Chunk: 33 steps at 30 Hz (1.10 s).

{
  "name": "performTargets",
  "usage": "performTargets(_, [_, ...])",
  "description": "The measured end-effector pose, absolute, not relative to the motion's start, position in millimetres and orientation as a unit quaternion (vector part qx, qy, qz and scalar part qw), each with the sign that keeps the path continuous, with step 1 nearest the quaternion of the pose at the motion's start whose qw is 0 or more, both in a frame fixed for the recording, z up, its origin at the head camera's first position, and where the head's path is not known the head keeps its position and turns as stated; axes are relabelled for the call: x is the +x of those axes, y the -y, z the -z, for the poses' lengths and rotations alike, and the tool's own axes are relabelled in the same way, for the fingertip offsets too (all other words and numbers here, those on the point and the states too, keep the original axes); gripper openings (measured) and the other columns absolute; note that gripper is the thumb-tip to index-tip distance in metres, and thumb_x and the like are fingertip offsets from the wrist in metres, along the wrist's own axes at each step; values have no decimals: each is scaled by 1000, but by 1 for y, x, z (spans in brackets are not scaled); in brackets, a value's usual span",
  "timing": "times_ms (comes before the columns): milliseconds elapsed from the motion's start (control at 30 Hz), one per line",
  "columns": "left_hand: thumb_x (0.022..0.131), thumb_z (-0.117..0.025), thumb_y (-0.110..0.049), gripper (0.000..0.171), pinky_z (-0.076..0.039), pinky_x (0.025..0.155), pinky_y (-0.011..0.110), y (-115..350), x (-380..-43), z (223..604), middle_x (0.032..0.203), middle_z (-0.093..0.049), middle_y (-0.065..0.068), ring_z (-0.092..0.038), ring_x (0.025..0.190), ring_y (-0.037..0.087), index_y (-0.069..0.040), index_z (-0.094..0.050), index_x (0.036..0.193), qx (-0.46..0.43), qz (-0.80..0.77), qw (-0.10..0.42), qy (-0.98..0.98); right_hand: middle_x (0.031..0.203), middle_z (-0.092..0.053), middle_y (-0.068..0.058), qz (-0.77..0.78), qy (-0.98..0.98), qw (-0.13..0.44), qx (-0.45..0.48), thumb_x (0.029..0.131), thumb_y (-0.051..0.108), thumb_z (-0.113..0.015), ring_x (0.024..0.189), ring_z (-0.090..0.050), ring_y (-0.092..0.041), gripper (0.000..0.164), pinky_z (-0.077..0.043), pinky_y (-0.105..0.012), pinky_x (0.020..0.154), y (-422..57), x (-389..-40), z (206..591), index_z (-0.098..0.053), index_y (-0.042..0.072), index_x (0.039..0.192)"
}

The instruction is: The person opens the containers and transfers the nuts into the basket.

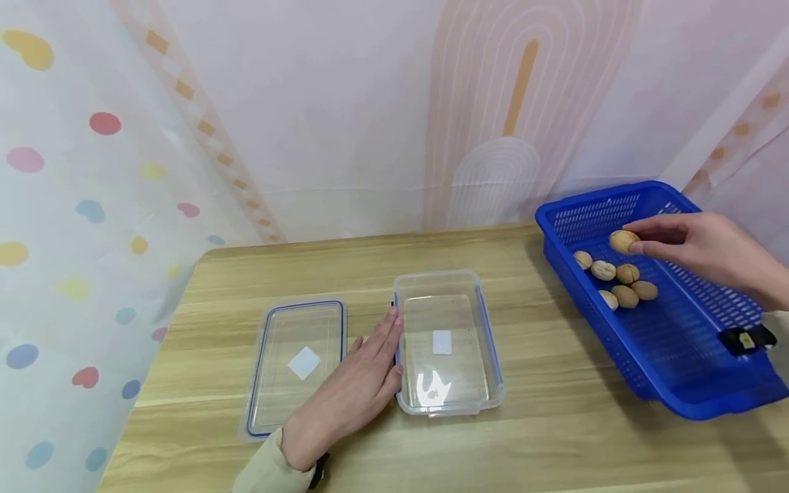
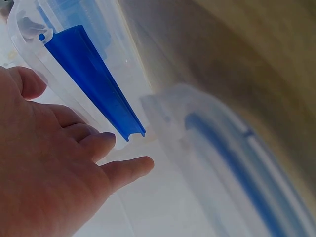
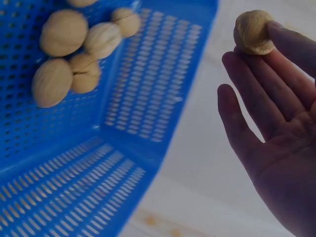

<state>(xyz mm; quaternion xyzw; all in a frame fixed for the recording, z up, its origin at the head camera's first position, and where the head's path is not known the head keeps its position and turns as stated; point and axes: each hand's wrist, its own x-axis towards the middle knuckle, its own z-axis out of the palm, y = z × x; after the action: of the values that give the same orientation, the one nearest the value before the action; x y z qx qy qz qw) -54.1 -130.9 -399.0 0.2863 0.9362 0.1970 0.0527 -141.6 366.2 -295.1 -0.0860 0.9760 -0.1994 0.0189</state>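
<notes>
My right hand (image 1: pixel 709 246) pinches a walnut (image 1: pixel 624 241) between thumb and fingertips above the blue basket (image 1: pixel 653 390). Several more walnuts (image 1: pixel 625 296) lie together on the basket's floor, and the right wrist view shows them beside the held walnut (image 3: pixel 253 32). My left hand (image 1: pixel 364 383) rests with extended fingers along the left side of a clear plastic box (image 1: pixel 448 409). In the left wrist view its fingers are right by the box's blue side latch (image 2: pixel 94 81). Inside the box only a small white label (image 1: pixel 442 342) shows on the bottom.
Left of the box, a clear lid (image 1: pixel 296 370) with a blue seal lies flat, partly behind my left hand. All of it stands on a wood-grain table (image 1: pixel 345 274). A patterned cloth (image 1: pixel 345 123) hangs behind the table's back edge.
</notes>
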Motion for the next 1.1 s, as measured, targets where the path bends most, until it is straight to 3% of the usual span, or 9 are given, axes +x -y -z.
performTargets(100, [110,-43,-26,64,-28,118,65,127,-54,399,173,-7,9,-19,157,25,1,-20,163,286,-196,52,-937,129,-65,-30,203,-975,45,-76,106,36,-60,115,-62,-50,50,-55,-59,85,-373,-153,301,-62,-2,139])
performTargets(233, [109,-43,-26,64,-29,118,65,124,-54,398,173,-9,10,-18,157,25,2,-21,163,289,-193,46,-936,135,-61,-33,219,-970,76,-73,107,36,-58,121,-57,-54,53,-49,-66,94,-383,-167,313,-59,-5,141])
performTargets(700, [109,-45,-25,63,-31,117,66,130,-51,401,173,-11,11,-21,156,25,2,-24,162,293,-178,37,-939,128,-64,-35,245,-957,134,-75,106,18,-62,116,-60,-54,44,-48,-67,94,-397,-191,355,-58,-14,135])
performTargets(1100, [109,-43,-25,63,-30,117,66,127,-58,396,173,-11,12,-20,157,27,2,-22,163,295,-177,39,-938,123,-66,-36,204,-966,133,-88,102,12,-65,110,-63,-53,39,-51,-64,89,-399,-200,364,-61,-16,129])
